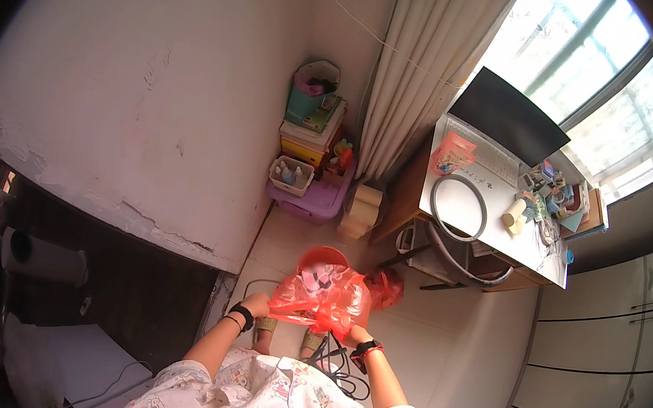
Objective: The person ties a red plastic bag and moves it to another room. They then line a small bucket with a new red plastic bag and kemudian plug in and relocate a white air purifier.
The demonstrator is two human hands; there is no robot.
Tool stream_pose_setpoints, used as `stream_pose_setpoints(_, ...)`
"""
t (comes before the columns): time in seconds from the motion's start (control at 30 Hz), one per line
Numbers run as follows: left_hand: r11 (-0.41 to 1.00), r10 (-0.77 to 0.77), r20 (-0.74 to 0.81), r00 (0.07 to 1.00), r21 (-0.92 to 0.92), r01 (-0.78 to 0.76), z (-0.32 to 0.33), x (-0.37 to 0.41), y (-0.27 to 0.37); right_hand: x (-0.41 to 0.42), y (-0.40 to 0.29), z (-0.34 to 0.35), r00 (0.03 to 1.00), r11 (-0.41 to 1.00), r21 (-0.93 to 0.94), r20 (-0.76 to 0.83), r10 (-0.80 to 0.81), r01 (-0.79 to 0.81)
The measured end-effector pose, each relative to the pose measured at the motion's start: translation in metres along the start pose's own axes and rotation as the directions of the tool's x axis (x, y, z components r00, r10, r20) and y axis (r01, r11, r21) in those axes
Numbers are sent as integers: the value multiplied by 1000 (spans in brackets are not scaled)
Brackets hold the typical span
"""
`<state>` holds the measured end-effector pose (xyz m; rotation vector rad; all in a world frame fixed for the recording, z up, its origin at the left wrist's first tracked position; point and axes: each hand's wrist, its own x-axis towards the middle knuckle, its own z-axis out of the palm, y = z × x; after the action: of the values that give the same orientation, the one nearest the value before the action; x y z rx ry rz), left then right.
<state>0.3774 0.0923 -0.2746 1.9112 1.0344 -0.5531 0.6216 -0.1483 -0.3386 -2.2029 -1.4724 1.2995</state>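
A thin red plastic bag (321,300) with mixed contents, among them a pale pink item, is spread between my hands. My left hand (256,305) grips its left edge, and my right hand (356,335) is closed on its lower right side. Directly beyond the bag stands a red-orange bucket or bin (323,256), mostly hidden by it. A second red plastic bag (386,288) lies on the floor to the right. Dark cables (343,378) lie coiled near my feet, below my right hand.
A desk (459,204) with a monitor (508,116) and a grey ring stands at the right, a chair (467,265) at its front. Beyond the bin are a purple storage box (308,202) with stacked things and a cardboard piece (361,211). White cabinets (594,349) line the right side.
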Motion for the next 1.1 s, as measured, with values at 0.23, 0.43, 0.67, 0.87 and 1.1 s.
stream_pose_setpoints(0.23, 835, 78, -826, 559, -252, -489, -221, -12, 146, 19, -129, -283, 495, 993, 118, -862, 111, -17)
stream_pose_setpoints(0.43, 269, 77, -955, -288, 298, -916, -300, -204, 298, -123, -304, -398, -558, 825, -453, -802, -212, 338)
stream_pose_setpoints(0.67, 979, 192, -422, 886, 20, -203, -32, -4, 49, 20, -71, -67, 751, 941, 281, -658, 46, 189)
stream_pose_setpoints(0.87, 954, -224, 1, 975, -204, 219, 43, 5, -69, -7, 9, 8, 687, 735, 251, -261, 678, -630)
stream_pose_setpoints(1.1, 724, 130, -927, 352, -154, -673, -251, -74, 207, -29, -200, -350, 164, 935, 33, -986, -27, 354)
